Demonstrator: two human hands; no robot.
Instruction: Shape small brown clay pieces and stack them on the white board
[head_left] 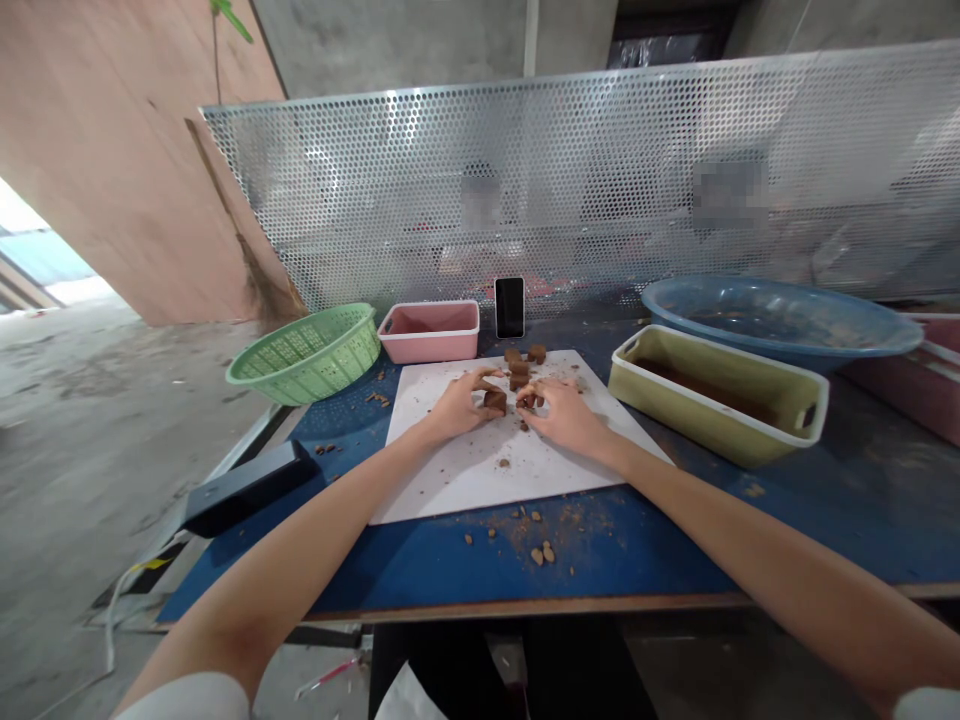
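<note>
On a white sheet [457, 480], my left hand [461, 405] has its thumb and fingers curled round a brown block [495, 401]. Facing it, my right hand [562, 415] pinches a small brown piece [529, 398], partly hidden by the fingers. Just beyond the hands, more brown blocks [518, 374] stand close together, with another block [536, 354] at the sheet's far edge. Small brown crumbs [504, 463] lie scattered on the sheet.
Behind the sheet are a green basket [307, 355], a pink bin [431, 345] and an upright phone [510, 307]. A yellow-green bin [720, 395] and blue basin [780, 320] stand right. A dark box [247, 485] lies left. Loose bits [543, 553] dot the blue table [420, 570].
</note>
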